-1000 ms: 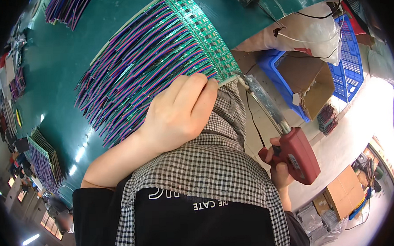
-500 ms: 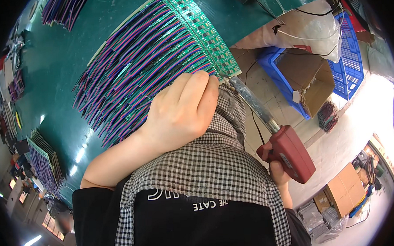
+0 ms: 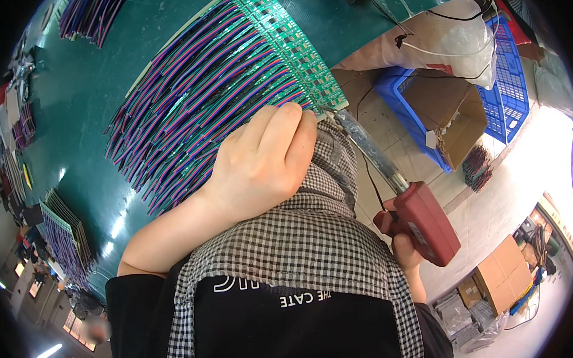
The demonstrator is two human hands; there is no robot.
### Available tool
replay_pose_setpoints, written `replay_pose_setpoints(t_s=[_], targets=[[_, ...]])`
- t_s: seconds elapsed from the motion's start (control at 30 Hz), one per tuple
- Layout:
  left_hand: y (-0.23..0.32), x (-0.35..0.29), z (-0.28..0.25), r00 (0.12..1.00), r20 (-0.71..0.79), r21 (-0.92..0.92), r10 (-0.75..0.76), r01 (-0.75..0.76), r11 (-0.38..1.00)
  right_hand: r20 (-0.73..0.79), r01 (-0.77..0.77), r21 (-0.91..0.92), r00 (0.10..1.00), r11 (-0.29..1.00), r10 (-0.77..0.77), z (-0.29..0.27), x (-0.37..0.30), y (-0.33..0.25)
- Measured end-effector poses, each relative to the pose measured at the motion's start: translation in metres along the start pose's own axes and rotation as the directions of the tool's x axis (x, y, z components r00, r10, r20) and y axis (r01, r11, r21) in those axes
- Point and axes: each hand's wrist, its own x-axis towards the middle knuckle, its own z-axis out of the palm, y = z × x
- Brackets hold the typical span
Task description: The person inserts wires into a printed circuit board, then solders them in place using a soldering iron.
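Note:
A green panel of small circuit boards (image 3: 293,47) lies on the table, with rows of coloured wires (image 3: 200,99) fanning out leftward from it. My left hand (image 3: 263,157) is curled closed at the panel's near end, over the nearest wires; its fingertips and whatever they pinch are hidden. My right hand (image 3: 406,250) grips the handle of a dark red soldering gun (image 3: 426,224), partly hidden behind it. The gun's long metal barrel slants up and left, its tip beside the panel's near corner, just right of my left fingers.
The green table (image 3: 79,111) carries another wire bundle (image 3: 91,18) at the far left and a stack of wired panels (image 3: 68,233) at the left. Beyond the table's right edge stand a blue crate (image 3: 402,119) with a cardboard box (image 3: 470,129) inside and a white sack (image 3: 459,37).
The panel's near end has shifted very slightly left. A finger of my right hand now shows above the soldering gun's trigger. My left hand stays almost still.

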Motion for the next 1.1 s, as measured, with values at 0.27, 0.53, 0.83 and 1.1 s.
replay_pose_setpoints(t_s=[0.27, 0.53, 0.83, 1.1], targets=[[0.000, -0.001, 0.000, 1.000, -0.023, 0.005, -0.002, 0.002, 1.000, 0.037, 0.042, -0.129, 0.999, 0.991, -0.038, -0.010, -0.009, 0.016], [0.001, 0.001, -0.001, 0.999, 0.033, 0.061, 0.022, -0.024, 0.998, 0.038, 0.003, -0.026, 0.999, 1.000, -0.002, -0.002, 0.002, -0.002], [0.002, 0.003, -0.005, 0.986, 0.115, 0.186, 0.121, -0.142, 0.972, 0.101, 0.182, -0.135, 0.980, 0.974, -0.170, -0.013, -0.007, 0.025], [0.000, 0.006, -0.003, 0.978, 0.125, 0.201, 0.165, -0.188, 0.961, 0.066, 0.132, -0.098, 0.990, 0.986, -0.126, -0.015, -0.012, 0.027]])
